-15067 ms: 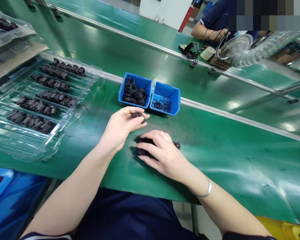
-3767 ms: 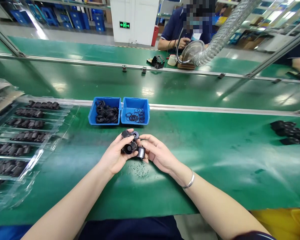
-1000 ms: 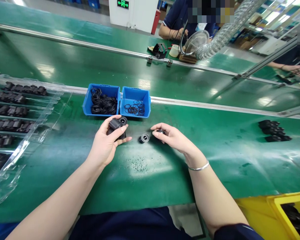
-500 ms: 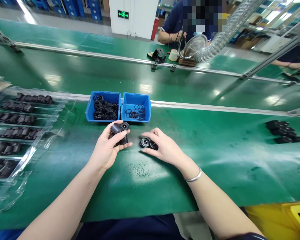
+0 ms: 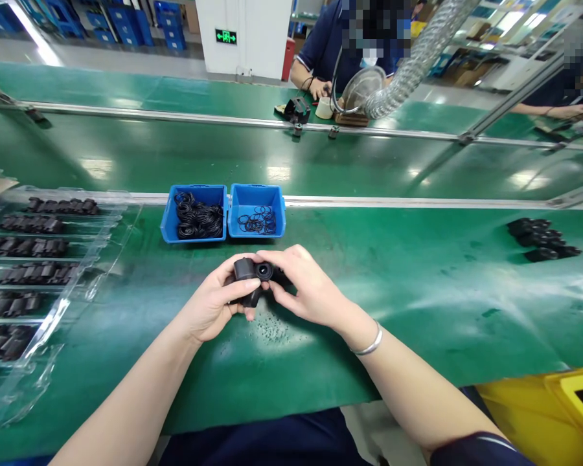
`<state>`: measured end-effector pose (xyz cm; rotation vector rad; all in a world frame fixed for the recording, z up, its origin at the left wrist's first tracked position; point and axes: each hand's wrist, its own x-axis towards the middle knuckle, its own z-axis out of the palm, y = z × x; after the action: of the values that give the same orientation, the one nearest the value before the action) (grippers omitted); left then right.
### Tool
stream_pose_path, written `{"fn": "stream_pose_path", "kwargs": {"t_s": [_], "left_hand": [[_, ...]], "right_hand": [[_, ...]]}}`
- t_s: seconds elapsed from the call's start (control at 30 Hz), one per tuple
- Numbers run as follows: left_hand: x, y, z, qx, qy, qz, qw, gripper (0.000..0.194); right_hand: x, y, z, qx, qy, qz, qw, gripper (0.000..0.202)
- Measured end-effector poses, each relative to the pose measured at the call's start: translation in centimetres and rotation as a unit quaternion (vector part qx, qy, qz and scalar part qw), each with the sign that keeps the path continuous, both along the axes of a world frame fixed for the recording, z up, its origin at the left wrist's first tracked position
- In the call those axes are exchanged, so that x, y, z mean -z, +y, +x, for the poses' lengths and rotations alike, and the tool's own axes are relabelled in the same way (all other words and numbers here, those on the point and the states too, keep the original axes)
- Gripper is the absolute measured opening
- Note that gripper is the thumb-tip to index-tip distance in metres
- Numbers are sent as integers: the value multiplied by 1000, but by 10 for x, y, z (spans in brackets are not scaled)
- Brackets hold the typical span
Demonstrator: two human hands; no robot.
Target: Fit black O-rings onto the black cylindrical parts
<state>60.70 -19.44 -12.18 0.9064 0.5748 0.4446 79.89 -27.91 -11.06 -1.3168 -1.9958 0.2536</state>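
My left hand (image 5: pixel 218 298) is closed around a black plastic part (image 5: pixel 245 269) of joined cylinders, held just above the table. One round opening (image 5: pixel 263 270) of it faces up, with a ring-like rim. My right hand (image 5: pixel 304 285) curls in from the right, thumb and fingers at the round end of the black piece. More black material (image 5: pixel 282 279) shows under its palm, mostly covered by the fingers. Beyond my hands stand two blue bins. The left bin (image 5: pixel 168 220) contains a tangle of black rubber rings (image 5: pixel 201 217); the right bin (image 5: pixel 280 217) has fewer loose rings (image 5: pixel 260 221).
Clear plastic trays (image 5: pixel 72 291) with rows of black parts lie at the left. A cluster of black parts (image 5: pixel 544 238) sits far right. Small dark specks (image 5: pixel 274 329) are scattered near my hands. A yellow bin (image 5: pixel 529 414) is lower right. Across a rail, a co-worker (image 5: pixel 320 58) sits.
My hands have come together. The left hand's part has shifted right and turned. My right hand, earlier around black pieces on the table, now meets the left hand's part. The view has tilted slightly.
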Motion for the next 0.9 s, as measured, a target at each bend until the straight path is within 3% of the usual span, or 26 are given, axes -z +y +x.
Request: {"fn": "stream_pose_path", "kwargs": {"t_s": [0.1, 0.2, 0.3, 0.37, 0.47, 0.57, 0.67, 0.73, 0.8, 0.9], "left_hand": [[-2, 0, -1, 11, 7, 10, 1000, 43], [-6, 5, -3, -12, 3, 16, 1000, 40], [-10, 14, -9, -73, 1, 2, 997, 36], [-11, 20, -15, -93, 5, -13, 996, 37], [-11, 26, -23, -96, 7, -36, 995, 40], [-11, 28, -28, -92, 3, -55, 994, 44], [-11, 28, -29, -84, -11, -55, 995, 48], [-10, 28, -29, -78, -20, -53, 995, 51], [-10, 28, -28, -69, -24, -54, 996, 53], [-10, 27, -28, -43, -13, -58, 997, 56]], "right_hand": [[1, 4, -5, -44, 14, 1, 999, 47], [2, 7, -1, 6, 145, -29, 989, 35], [1, 11, 6, 50, 342, -121, 930, 29], [1, 14, 10, 58, 411, -176, 893, 30], [0, 19, 10, 74, 419, -197, 883, 30], [1, 23, 4, 82, 332, -149, 928, 31], [6, 27, -1, 68, 114, -71, 989, 37], [11, 28, -2, 38, -45, -64, 996, 37], [14, 28, -2, -1, -145, -88, 985, 29], [9, 25, -1, -17, -166, -97, 981, 30]]}}
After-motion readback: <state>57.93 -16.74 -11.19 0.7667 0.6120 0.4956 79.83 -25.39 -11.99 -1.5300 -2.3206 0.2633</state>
